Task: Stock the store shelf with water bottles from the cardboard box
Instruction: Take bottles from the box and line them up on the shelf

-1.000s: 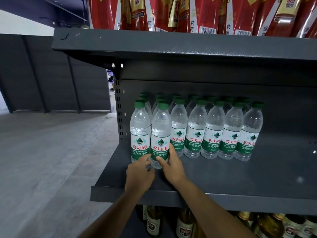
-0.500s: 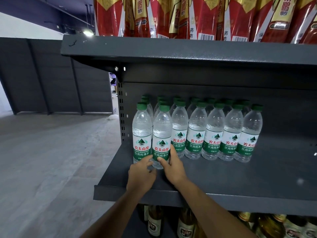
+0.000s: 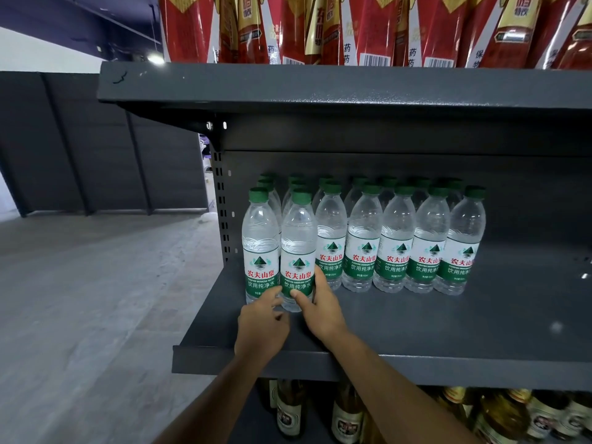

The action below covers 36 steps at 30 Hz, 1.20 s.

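Grey metal shelf [image 3: 416, 331]: a block of water bottles is being carried on its left half, standing upright in rows from the back panel forward; the right half of the board is showing bare metal.
Front pair of bottles: two bottles are being kept ahead of the main rows, at the left end, side by side and touching.
Left front bottle [image 3: 260, 248]: it is being touched low on its label by the fingertips of the left hand.
Right front bottle [image 3: 298, 251]: it is being gripped near its base, thumb laid across the front of the label and fingers wrapped round its right side.
Left hand [image 3: 261, 328]: it is being held with loosely bent fingers reaching to the left front bottle; whether a real grip is being made cannot be told.
Right hand [image 3: 322, 310]: it is being closed round the right front bottle.
Main rows [image 3: 397, 241]: green caps and green-and-white labels are being shown, labels facing forward.
Upper shelf [image 3: 320, 88]: red and gold cartons [image 3: 368, 27] are being displayed on it.
Lower level: brown glass bottles [image 3: 290, 411] are being seen under the shelf edge.
Cardboard box: it is not being shown in the head view.
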Motion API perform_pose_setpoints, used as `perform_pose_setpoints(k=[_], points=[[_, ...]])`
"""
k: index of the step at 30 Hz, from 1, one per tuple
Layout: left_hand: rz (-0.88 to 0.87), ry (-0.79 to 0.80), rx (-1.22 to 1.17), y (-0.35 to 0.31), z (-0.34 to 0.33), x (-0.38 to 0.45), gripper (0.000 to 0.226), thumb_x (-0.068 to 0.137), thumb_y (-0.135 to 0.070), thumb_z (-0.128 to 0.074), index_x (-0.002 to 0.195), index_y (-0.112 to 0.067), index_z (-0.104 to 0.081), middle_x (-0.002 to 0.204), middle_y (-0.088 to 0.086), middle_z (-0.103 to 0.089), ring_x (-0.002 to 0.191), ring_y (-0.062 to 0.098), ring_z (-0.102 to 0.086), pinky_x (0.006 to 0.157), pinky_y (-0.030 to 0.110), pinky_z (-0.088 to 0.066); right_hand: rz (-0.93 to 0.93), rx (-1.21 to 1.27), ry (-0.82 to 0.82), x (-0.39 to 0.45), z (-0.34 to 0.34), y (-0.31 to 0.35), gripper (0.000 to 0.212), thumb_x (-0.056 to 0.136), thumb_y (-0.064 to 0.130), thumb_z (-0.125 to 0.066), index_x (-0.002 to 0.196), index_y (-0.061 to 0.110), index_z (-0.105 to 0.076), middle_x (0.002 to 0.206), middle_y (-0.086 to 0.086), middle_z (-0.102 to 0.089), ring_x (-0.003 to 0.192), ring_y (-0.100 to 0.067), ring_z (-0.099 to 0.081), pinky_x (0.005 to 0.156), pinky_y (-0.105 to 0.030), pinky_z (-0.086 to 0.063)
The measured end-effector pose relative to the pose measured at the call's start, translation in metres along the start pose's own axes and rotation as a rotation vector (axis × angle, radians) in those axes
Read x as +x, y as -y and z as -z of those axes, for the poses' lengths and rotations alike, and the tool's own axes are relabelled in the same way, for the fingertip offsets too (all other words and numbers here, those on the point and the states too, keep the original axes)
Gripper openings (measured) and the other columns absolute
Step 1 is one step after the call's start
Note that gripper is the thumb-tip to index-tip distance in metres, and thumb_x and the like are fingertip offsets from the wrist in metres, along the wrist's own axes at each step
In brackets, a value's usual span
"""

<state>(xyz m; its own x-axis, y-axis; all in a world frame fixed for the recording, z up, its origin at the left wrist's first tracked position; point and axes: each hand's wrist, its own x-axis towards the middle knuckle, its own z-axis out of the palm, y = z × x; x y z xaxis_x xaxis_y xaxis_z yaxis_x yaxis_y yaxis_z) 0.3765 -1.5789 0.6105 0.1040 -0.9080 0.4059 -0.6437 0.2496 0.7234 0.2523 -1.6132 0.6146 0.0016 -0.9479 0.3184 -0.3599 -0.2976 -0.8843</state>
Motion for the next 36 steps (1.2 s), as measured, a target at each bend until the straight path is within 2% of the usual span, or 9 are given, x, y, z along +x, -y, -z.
perform_pose_setpoints(k=[3, 6, 10, 14, 23, 27, 31, 33, 36], points=[[-0.021, -0.031, 0.022, -0.003, -0.001, -0.001, 0.039, 0.082, -0.004, -0.063, 0.12, -0.01, -0.06, 0.095, -0.003, -0.067, 0.086, 0.008, -0.061, 0.075, 0.017, -0.046, -0.001, -0.02, -0.068, 0.0, -0.002, 0.001, 0.061, 0.084, 0.016, -0.068, 0.138, 0.02, -0.039, 0.123, 0.009, -0.054, 0.12, -0.008, -0.05, 0.087, -0.001, -0.033], [-0.019, -0.072, 0.038, -0.005, -0.002, -0.001, 0.033, 0.081, -0.003, -0.061, 0.113, -0.01, -0.062, 0.078, -0.012, -0.058, 0.076, 0.006, -0.056, 0.072, 0.018, -0.047, -0.006, -0.06, -0.155, 0.0, 0.0, 0.002, 0.072, 0.08, 0.022, -0.074, 0.14, 0.013, -0.036, 0.133, -0.001, -0.05, 0.128, -0.015, -0.044, 0.099, -0.014, -0.033], [-0.012, -0.089, 0.062, -0.006, -0.004, 0.0, 0.032, 0.082, -0.006, -0.061, 0.114, -0.011, -0.062, 0.079, -0.01, -0.06, 0.076, 0.004, -0.055, 0.07, 0.011, -0.039, 0.001, -0.115, -0.204, -0.002, 0.005, 0.007, 0.073, 0.081, 0.026, -0.073, 0.141, 0.009, -0.035, 0.138, -0.006, -0.044, 0.13, -0.018, -0.039, 0.104, -0.022, -0.031], [-0.012, -0.096, 0.059, -0.008, -0.003, -0.001, 0.03, 0.082, -0.005, -0.06, 0.112, -0.01, -0.062, 0.076, -0.009, -0.059, 0.074, 0.007, -0.056, 0.073, 0.016, -0.041, 0.03, -0.15, -0.158, -0.013, 0.012, 0.011, 0.063, 0.085, 0.026, -0.069, 0.137, 0.01, -0.039, 0.133, -0.004, -0.047, 0.125, -0.015, -0.043, 0.106, -0.026, -0.035], [-0.028, -0.088, 0.068, -0.012, -0.001, -0.004, 0.03, 0.081, -0.005, -0.061, 0.11, -0.01, -0.062, 0.075, -0.007, -0.059, 0.073, 0.012, -0.056, 0.075, 0.021, -0.044, 0.196, -0.078, -0.194, -0.068, 0.033, 0.006, 0.037, 0.084, 0.024, -0.068, 0.118, 0.015, -0.057, 0.108, 0.004, -0.058, 0.096, 0.002, -0.054, 0.082, -0.004, -0.042], [-0.12, -0.114, 0.058, -0.018, 0.006, -0.008, 0.03, 0.08, -0.002, -0.061, 0.109, -0.005, -0.064, 0.075, -0.005, -0.06, 0.071, 0.015, -0.059, 0.074, 0.019, -0.045, 0.289, -0.078, -0.208, -0.098, 0.038, -0.002, 0.027, 0.083, 0.023, -0.066, 0.108, 0.014, -0.062, 0.101, 0.001, -0.062, 0.091, -0.003, -0.059, 0.08, -0.014, -0.049], [-0.266, -0.148, 0.008, -0.031, 0.002, -0.03, 0.026, 0.08, 0.001, -0.059, 0.105, -0.001, -0.065, 0.083, 0.006, -0.065, 0.07, 0.019, -0.061, 0.069, 0.019, -0.049, 0.368, -0.183, -0.261, -0.135, 0.044, -0.02, 0.02, 0.084, 0.024, -0.064, 0.097, 0.009, -0.064, 0.09, 0.001, -0.06, 0.083, -0.003, -0.055, 0.075, -0.011, -0.044], [-0.321, -0.096, -0.035, -0.041, -0.01, -0.05, 0.025, 0.081, -0.002, -0.058, 0.106, -0.004, -0.064, 0.09, 0.005, -0.066, 0.073, 0.014, -0.061, 0.068, 0.01, -0.047, 0.371, -0.221, -0.237, -0.152, 0.045, -0.033, 0.021, 0.084, 0.023, -0.063, 0.096, 0.006, -0.064, 0.091, -0.003, -0.061, 0.086, -0.009, -0.056, 0.077, -0.013, -0.044], [-0.389, 0.031, -0.146, -0.057, -0.034, -0.087, 0.024, 0.083, -0.005, -0.058, 0.106, -0.006, -0.064, 0.096, 0.004, -0.067, 0.081, 0.013, -0.064, 0.074, 0.022, -0.054, 0.315, -0.269, -0.138, -0.179, 0.047, -0.06, 0.019, 0.084, 0.021, -0.061, 0.093, 0.005, -0.062, 0.086, 0.0, -0.056, 0.08, -0.01, -0.052, 0.072, -0.015, -0.039]])
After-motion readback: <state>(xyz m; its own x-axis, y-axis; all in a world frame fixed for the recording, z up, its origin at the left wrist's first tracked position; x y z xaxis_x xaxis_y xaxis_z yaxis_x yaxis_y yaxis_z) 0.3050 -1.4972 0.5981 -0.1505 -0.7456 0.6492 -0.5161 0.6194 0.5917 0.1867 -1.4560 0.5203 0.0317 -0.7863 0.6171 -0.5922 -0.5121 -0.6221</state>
